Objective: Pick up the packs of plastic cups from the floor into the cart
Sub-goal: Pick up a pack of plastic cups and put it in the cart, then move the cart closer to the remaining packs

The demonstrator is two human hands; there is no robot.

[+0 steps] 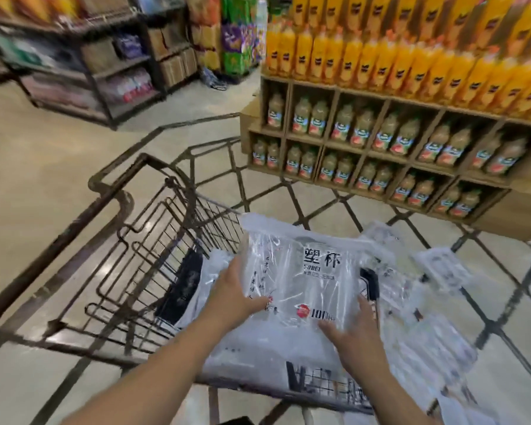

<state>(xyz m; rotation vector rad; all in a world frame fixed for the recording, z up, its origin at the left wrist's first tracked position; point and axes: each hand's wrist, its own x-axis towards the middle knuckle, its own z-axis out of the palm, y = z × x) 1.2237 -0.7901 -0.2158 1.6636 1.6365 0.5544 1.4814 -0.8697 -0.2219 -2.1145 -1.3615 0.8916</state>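
A clear pack of plastic cups with black print and a red logo sits on top of other packs inside the dark wire cart. My left hand grips the pack's left edge, thumb on top. My right hand lies on its lower right part with fingers spread flat. More clear packs lie at the right, over the cart's side; whether they rest on the floor is unclear.
A cardboard display of juice bottles stands close ahead on the right, orange bottles stacked above. Dark shelving stands at the far left. Open tiled floor lies left of the cart.
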